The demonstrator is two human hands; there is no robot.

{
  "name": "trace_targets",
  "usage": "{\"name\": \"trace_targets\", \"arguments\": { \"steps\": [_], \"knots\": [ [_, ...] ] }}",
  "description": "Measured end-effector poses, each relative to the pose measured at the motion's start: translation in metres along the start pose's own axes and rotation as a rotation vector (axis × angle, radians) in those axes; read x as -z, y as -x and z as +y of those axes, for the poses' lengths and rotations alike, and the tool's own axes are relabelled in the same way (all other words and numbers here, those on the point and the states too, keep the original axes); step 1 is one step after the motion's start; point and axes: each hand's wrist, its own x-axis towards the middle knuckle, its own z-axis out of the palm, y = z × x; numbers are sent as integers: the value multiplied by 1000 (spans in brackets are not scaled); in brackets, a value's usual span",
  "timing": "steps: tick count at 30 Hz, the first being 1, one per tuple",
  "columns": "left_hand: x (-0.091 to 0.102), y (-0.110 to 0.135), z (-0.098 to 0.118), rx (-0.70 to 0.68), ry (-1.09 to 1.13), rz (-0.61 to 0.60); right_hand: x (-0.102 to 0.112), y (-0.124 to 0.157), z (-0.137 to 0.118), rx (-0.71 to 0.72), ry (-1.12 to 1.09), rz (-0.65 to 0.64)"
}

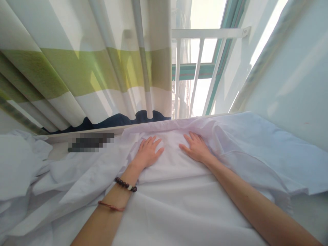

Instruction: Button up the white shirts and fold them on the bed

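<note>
A white bed sheet (179,201) lies spread in front of me, with soft folds across its middle and a rumpled layer along the far edge. My left hand (148,151) rests palm down on the cloth, fingers spread. To its right, my right hand (195,147) also lies flat on the fabric, its thumb pointing toward the left hand. Neither hand grips anything. A dark beaded bracelet (125,184) and a thin reddish cord (110,206) circle my left wrist and forearm.
A white and green curtain (102,68) hangs behind the bed's far edge. White railing bars (197,75) stand before the window. At the left are bunched white cloth (15,164) and a pixelated dark object (89,142). A pale wall (299,92) borders the right side.
</note>
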Motion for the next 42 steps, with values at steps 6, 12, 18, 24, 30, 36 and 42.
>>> {"name": "trace_targets", "arguments": {
  "steps": [6, 12, 18, 24, 30, 36, 42],
  "knots": [
    [1, 0, -1, 9, 1, -16, 1, 0, 0, 0, 4, -7],
    [1, 0, 0, 11, 6, -21, 1, 0, 0, 3, 1, -5],
    [-1, 0, 0, 2, 2, -8, -2, -1, 1, 9, 2, 7],
    [3, 1, 2, 1, 2, -5, -1, 0, 1, 6, -1, 5],
    [3, 0, 2, 8, 3, -23, -2, 0, 1, 12, -15, 10],
    [2, 1, 2, 1, 5, -14, -1, 0, 1, 8, -10, 0],
    [4, 2, 3, 6, 15, -6, -1, -1, 1, 10, -3, 7]
  ]
}}
